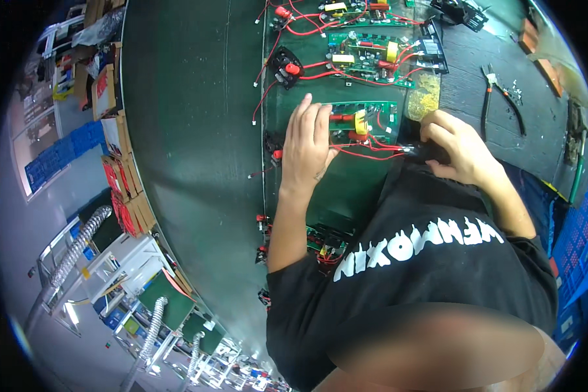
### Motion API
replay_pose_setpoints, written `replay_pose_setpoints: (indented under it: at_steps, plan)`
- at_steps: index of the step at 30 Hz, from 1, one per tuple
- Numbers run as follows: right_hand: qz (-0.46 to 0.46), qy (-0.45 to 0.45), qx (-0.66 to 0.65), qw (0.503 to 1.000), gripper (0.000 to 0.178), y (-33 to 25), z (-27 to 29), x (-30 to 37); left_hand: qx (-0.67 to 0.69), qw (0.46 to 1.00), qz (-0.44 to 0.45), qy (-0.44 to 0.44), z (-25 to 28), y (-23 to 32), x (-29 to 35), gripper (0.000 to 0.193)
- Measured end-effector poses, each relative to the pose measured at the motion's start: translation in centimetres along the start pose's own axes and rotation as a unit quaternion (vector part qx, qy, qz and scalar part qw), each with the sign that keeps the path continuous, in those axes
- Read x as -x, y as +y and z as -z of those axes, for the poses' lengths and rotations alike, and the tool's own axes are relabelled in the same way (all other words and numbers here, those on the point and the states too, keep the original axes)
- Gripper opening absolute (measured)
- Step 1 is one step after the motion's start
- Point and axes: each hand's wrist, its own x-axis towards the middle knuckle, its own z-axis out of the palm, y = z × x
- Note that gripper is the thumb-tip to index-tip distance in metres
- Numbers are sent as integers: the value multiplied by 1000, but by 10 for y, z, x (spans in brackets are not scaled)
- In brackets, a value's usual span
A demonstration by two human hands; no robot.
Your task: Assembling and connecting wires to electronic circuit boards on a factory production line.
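Your left hand (307, 147) lies flat, palm down, fingers (305, 111) straight and close together, pressing on the left end of the green circuit board (366, 117) on the dark conveyor belt (189, 130). Your forearm runs down from it to a black sleeve. The board sits under and just right of your fingertips, its yellow coil (360, 122) beside your index finger and red wires (366, 155) trailing along its near edge, past your thumb.

Your right hand (454, 147) is curled, knuckles up, fingers bent in and pinched on a small black part (419, 151) at the board's lower right corner, where the red wires end. How the fingertips meet is hidden under the knuckles.

Beyond the board, a second green board (366, 59) with red leads lies further up the belt, a black connector with a red button (286, 66) at its left. A pair of pliers (496, 91) rests on the dark bench to your right, well apart from your right hand. Stacked cartons (121, 170) line the belt's far left side.
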Motion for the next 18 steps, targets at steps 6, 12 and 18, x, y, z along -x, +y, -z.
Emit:
replay_pose_setpoints:
  at_steps: [6, 12, 18]
  plan:
    - [60, 48, -22, 997, 46, -7, 3, -3, -22, 994, -30, 101, 3, -2, 7, 86]
    - [105, 153, -43, 982, 48, -9, 34, -5, -78, 969, -66, 223, 48, 13, -22, 61]
    - [-20, 246, -158, 956, 68, 4, 54, -19, -177, 965, -93, 168, 91, 24, -103, 69]
